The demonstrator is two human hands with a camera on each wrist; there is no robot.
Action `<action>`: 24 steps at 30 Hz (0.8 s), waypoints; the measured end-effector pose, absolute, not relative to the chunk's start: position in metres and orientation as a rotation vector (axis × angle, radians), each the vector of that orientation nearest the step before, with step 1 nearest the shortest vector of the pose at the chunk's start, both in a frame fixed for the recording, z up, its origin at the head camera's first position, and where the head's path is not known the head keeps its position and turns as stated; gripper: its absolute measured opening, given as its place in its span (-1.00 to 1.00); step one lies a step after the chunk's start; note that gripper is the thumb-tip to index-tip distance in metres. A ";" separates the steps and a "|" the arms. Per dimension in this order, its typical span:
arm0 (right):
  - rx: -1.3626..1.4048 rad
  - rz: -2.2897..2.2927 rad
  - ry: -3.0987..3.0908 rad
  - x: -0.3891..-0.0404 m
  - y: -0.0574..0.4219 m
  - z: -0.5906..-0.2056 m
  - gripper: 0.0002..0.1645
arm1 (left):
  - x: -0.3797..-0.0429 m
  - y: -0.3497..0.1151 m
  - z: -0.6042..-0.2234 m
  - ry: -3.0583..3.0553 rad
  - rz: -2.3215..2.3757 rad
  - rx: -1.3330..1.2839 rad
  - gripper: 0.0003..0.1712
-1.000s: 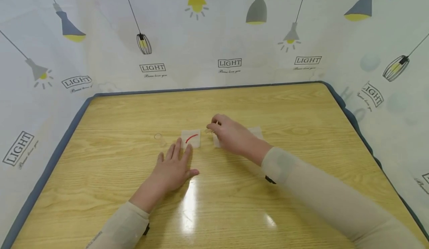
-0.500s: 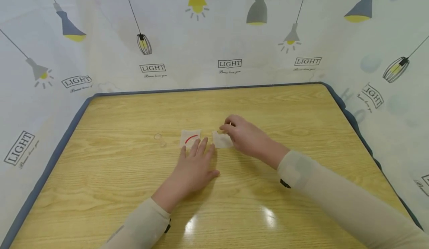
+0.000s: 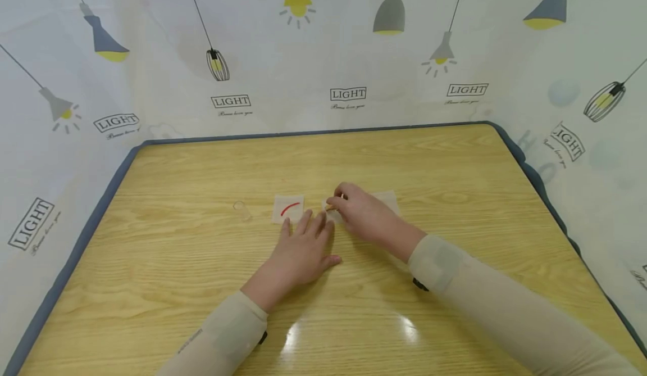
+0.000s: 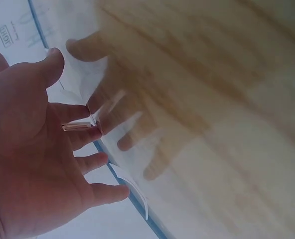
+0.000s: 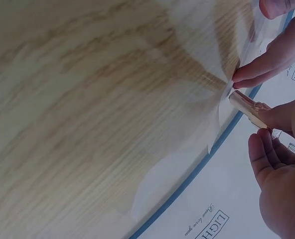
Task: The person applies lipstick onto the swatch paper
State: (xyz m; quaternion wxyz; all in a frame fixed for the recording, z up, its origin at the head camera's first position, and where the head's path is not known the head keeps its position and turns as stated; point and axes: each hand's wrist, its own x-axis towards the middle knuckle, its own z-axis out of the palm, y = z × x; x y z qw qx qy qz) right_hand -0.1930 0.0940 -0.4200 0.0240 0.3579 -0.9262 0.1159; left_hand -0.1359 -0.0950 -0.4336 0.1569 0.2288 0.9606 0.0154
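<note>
In the head view my left hand [image 3: 302,252] lies with fingers spread, fingertips at the lower edge of a white paper square [image 3: 279,209] with a red curved stroke and at the left corner of a second white sheet [image 3: 386,199]. My right hand [image 3: 371,216] is over that second sheet and pinches a small shiny rose-gold tube-like piece [image 5: 248,108] between thumb and fingers. The piece's near end is close to the paper, beside my left fingertips. The right hand hides most of the second sheet.
A small clear object [image 3: 241,209] with a rounded outline lies left of the red-marked paper. The wood-grain table [image 3: 202,275] has a dark blue edge [image 3: 313,134], with a lamp-print sheet [image 3: 283,84] rising behind it.
My left hand has slid right from the red-marked paper toward the second sheet. My right hand moved right, then back left and slightly nearer, still pinching the small piece.
</note>
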 end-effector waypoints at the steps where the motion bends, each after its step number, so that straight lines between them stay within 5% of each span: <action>1: 1.110 0.341 -2.875 -0.192 0.093 -0.420 -0.64 | -0.136 -0.095 -0.433 2.747 0.035 0.652 -0.06; 24: 1.049 0.137 -3.008 -0.187 0.110 -0.412 -0.47 | -0.137 -0.090 -0.431 2.689 -0.010 0.617 -0.05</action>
